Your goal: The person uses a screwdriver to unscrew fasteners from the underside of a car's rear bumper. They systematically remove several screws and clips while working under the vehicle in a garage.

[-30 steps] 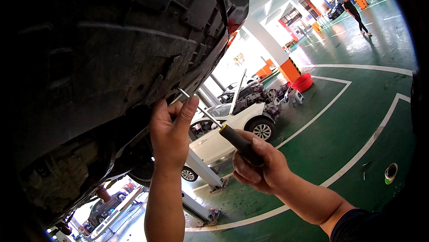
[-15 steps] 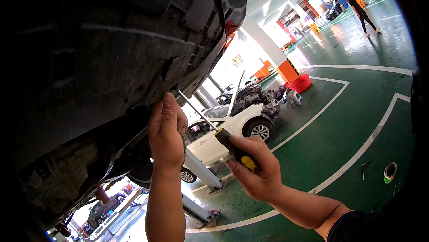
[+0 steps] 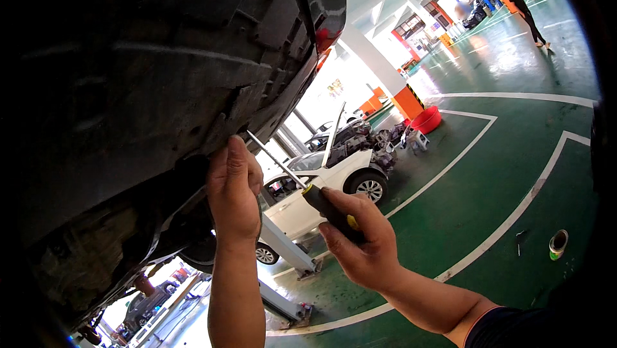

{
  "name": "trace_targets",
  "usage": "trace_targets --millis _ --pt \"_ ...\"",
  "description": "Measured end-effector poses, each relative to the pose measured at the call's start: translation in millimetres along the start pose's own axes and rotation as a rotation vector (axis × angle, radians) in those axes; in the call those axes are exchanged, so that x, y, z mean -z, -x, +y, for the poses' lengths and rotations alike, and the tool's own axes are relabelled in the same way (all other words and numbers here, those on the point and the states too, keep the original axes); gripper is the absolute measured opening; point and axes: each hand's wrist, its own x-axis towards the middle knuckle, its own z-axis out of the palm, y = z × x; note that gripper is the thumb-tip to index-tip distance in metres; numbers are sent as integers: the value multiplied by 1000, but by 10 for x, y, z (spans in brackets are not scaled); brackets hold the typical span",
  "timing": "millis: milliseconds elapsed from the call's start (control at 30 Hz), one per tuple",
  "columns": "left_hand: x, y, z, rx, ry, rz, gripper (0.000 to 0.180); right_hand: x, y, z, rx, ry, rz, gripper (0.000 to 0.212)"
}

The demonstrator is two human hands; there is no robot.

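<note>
Above me at the left spreads the black plastic undercover (image 3: 160, 97) of a raised car. My left hand (image 3: 234, 190) is closed at its lower edge, thumb pointing up against the plastic; its fingers are partly hidden. In my right hand (image 3: 366, 239) is a screwdriver (image 3: 318, 197) with a black and yellow handle, fingers wrapped round it. Its metal shaft slants up and left, and the tip meets the undercover just beside my left thumb. What the tip touches is too dark to make out.
Behind my hands stands a white car (image 3: 299, 200) with its front stripped, beside a grey lift post (image 3: 286, 245). A red tub (image 3: 426, 120) sits by an orange and white pillar (image 3: 407, 100). A can (image 3: 558, 244) lies on the green floor (image 3: 475, 200). A person (image 3: 524, 10) is far right.
The view has shifted slightly. The screwdriver's handle has turned a little in my right hand, showing less of its yellow patch. Its tip stays at the undercover. The distant person has moved along.
</note>
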Motion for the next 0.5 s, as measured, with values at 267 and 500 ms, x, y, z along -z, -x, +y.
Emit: trace_targets --millis 267,500 --pt "19 -20 -39 -64 48 8 30 -84 -16 -249 -534 -1059 357 39" --pt "39 -17 -72 -103 77 12 23 -166 16 -358 -768 -1013 345 47"
